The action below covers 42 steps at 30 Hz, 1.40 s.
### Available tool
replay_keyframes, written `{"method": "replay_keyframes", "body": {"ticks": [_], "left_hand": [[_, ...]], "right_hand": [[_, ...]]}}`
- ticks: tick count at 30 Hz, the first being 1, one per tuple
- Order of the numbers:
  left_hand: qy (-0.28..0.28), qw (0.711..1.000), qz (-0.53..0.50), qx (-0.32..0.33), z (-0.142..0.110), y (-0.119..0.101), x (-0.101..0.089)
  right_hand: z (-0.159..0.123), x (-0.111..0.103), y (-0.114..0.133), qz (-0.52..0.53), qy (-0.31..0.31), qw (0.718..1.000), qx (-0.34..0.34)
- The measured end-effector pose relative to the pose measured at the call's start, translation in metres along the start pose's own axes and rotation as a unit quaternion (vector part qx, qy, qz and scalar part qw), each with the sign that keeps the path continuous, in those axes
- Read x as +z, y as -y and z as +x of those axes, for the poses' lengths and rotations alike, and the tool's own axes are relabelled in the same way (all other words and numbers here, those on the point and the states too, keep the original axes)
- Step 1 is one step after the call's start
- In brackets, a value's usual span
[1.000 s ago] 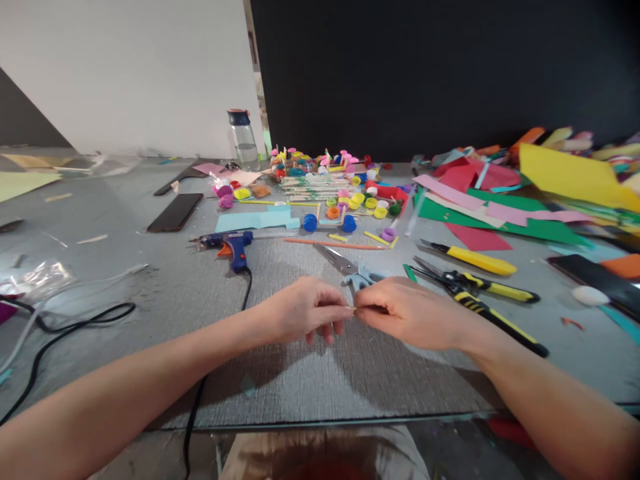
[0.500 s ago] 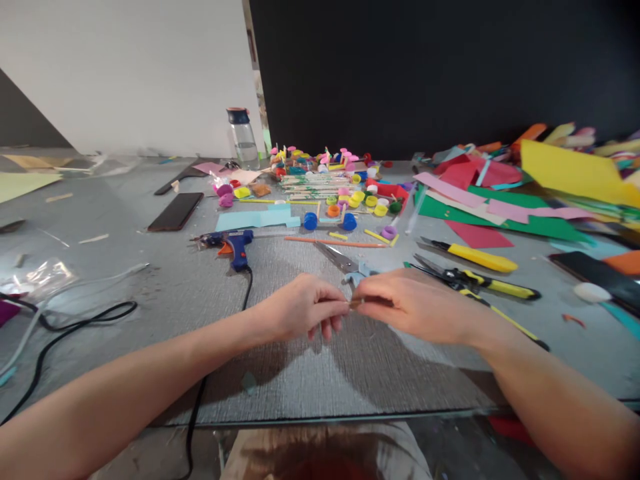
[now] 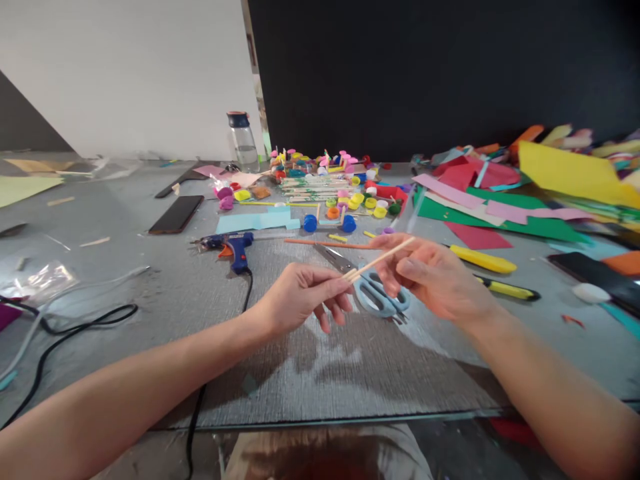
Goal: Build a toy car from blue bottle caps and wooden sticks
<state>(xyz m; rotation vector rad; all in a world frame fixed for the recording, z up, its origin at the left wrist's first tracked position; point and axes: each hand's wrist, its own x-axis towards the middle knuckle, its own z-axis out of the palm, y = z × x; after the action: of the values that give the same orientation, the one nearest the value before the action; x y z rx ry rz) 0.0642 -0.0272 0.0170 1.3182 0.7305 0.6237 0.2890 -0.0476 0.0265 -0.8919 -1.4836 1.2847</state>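
Pinched between thumb and fingers of my left hand [image 3: 313, 293] are thin wooden sticks [image 3: 375, 261], one long and at least one shorter. The long stick slants up to the right, its far end passing in front of my right hand [image 3: 430, 277]. That hand is open, its fingers apart and partly behind the stick; whether they touch it I cannot tell. Below both hands lie light-blue-handled scissors [image 3: 380, 297] on the table. An orange stick [image 3: 320, 244] lies just beyond them, near two blue bottle caps [image 3: 310, 223] with short sticks upright beside them.
A blue glue gun [image 3: 235, 245] lies to the left, its black cord running off the front edge. A phone [image 3: 176, 214] and a water bottle [image 3: 244, 143] are farther back. Coloured paper [image 3: 565, 167], a yellow cutter [image 3: 483, 259] and yellow-black pliers [image 3: 510, 288] lie on the right.
My hands have moved apart from a close pinch. My right hand has opened and shifted up and right, and the long stick and the scissors' handles now show.
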Motion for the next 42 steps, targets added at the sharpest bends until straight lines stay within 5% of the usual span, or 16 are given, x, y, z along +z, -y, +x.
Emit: {"method": "replay_keyframes", "body": {"ticks": [9,30,42], "left_hand": [[0.006,1.000,0.005,0.020,-0.005,0.000,0.007],[-0.008,1.000,-0.012,-0.003,-0.005,0.008,0.010],[0.067,0.995,0.059,-0.037,0.000,0.001,-0.003]], "right_hand": [[-0.002,0.029,-0.010,0.007,-0.019,1.000,0.004],[-0.001,0.033,-0.015,-0.021,-0.049,0.997,0.049],[-0.004,0.030,-0.014,-0.044,-0.037,0.996,0.071]]}}
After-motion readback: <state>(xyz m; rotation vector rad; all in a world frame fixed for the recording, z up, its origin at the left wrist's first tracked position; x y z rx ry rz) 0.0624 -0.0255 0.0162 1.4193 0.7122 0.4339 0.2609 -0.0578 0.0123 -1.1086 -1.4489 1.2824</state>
